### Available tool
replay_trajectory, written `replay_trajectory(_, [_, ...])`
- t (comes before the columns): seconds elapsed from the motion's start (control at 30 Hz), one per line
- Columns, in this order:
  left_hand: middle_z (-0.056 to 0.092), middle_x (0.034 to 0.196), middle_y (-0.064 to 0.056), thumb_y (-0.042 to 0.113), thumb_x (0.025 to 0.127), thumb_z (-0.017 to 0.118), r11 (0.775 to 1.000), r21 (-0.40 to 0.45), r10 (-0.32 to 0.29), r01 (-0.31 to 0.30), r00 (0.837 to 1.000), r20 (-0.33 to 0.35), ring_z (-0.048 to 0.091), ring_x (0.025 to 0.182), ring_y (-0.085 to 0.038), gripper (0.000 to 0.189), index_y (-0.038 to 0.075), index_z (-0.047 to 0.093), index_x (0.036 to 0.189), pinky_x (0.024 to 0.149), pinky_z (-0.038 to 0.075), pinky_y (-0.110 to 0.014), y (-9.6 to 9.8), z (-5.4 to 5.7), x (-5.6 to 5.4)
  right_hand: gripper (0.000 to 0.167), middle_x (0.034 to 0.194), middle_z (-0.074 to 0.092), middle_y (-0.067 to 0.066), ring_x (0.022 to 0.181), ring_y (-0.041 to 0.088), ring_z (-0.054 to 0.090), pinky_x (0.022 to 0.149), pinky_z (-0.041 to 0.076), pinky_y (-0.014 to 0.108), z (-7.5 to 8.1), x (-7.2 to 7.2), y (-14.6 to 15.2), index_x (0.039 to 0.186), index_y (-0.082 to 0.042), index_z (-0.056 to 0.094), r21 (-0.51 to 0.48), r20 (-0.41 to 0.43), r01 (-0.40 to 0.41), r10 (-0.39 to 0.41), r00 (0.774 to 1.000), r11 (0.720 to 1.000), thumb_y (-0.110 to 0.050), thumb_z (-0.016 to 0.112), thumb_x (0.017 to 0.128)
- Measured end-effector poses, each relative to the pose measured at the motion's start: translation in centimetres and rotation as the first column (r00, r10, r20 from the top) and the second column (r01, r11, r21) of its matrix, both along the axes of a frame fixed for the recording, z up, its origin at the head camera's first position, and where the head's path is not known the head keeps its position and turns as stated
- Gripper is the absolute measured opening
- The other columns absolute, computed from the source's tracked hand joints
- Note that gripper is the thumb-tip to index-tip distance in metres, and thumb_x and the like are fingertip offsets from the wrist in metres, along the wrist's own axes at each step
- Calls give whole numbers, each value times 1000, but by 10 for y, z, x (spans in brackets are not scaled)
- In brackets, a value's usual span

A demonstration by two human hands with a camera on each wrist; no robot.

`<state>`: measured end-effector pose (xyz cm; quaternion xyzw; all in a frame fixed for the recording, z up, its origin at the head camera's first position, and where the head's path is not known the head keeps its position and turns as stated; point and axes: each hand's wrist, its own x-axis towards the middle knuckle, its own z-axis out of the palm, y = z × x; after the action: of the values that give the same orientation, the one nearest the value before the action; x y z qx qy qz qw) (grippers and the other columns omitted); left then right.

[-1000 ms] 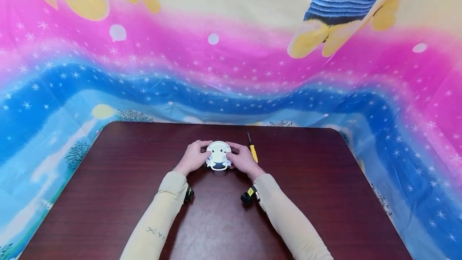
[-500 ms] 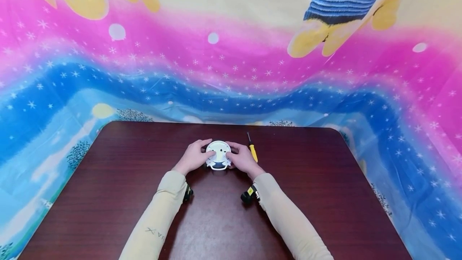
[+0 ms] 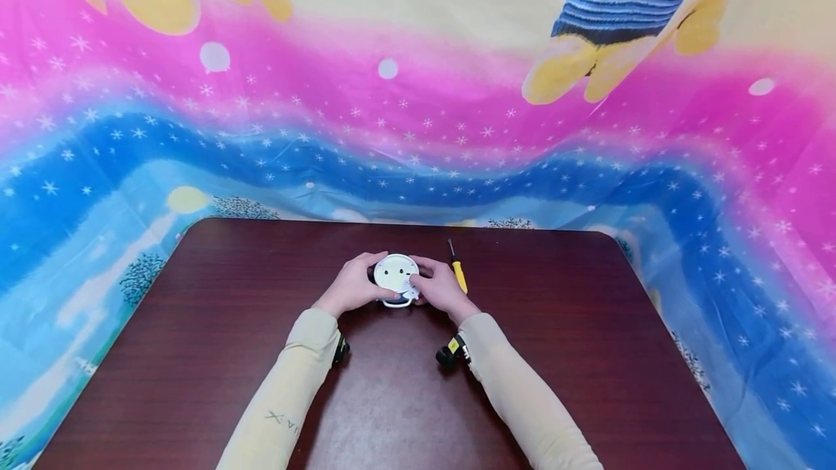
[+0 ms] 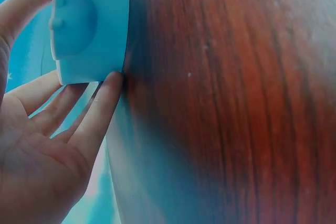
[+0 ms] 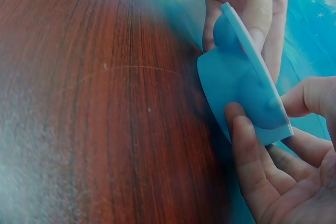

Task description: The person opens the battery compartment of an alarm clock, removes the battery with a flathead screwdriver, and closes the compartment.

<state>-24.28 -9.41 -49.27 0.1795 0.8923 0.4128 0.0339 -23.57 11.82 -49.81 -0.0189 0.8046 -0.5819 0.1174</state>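
Note:
Both hands hold a round white device (image 3: 395,271) with dark spots on its upward face and a loop handle on its near side. It looks pale blue in the wrist views, where a rounded bulge shows on its side. My left hand (image 3: 349,284) grips its left side, thumb along the near edge of the face, fingers at the far side. On the right, my right hand (image 3: 444,289) has its thumb on the face. In the right wrist view, fingertips (image 5: 243,127) press the device's side. Whether the device touches the table cannot be told.
A screwdriver (image 3: 459,275) with a yellow and black handle lies just right of the right hand, its tip pointing away. Underneath is a dark red-brown wooden table (image 3: 562,354). A colourful printed cloth (image 3: 418,129) hangs around its far and side edges.
My left thumb has slid from the left part of the device's face toward its near edge, by the handle. The right hand and the screwdriver have stayed about where they were.

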Motion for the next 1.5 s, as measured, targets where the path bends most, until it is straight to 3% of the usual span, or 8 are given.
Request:
replay_trajectory(0.2, [57,144,-13,32,69,94,1000,15,5,-5,1000,13,51,130,-31,87,5,59,144,107,41,-45,2,-1,-1,52,135,63,12,78,19,67,60,59,34,0,0,-1,146,-11,57,-1,4,0,0,1000,1000,-8,59,95])
replay_trajectory(0.63, [58,142,-13,26,70,93,998,33,55,-57,997,60,52,128,-30,88,0,56,145,104,43,-43,5,-1,3,48,127,67,12,93,21,64,65,57,31,-4,-2,-1,139,-8,62,81,-61,32,-27,998,996,-10,64,91])
replay_trajectory(0.73, [58,143,-13,26,70,93,998,35,53,-55,997,59,52,129,-30,88,0,56,145,104,43,-43,5,-1,2,49,126,67,10,99,21,64,74,55,32,-1,-3,0,138,-7,62,140,-88,42,-30,996,989,-12,67,90])
replay_trajectory(0.87, [58,143,-12,27,70,93,998,31,51,-53,997,61,51,130,-30,88,0,56,145,104,43,-44,4,-1,1,47,124,67,9,95,22,66,82,54,35,5,-5,0,136,-6,63,159,-111,51,-34,993,986,-12,70,90])
replay_trajectory(1.17, [57,144,-12,26,71,92,998,31,52,-55,996,66,51,130,-31,87,0,56,145,105,43,-44,5,3,2,37,117,70,8,98,23,66,86,55,36,14,-16,-3,129,-4,68,184,-207,46,-7,978,982,-16,74,95])
replay_trajectory(1.5, [57,144,-13,25,72,91,998,21,62,-64,996,67,51,129,-33,85,1,56,145,104,44,-44,6,2,3,25,109,71,3,96,20,65,83,55,36,27,-22,-15,119,-7,73,290,-223,20,47,974,957,-17,72,96])
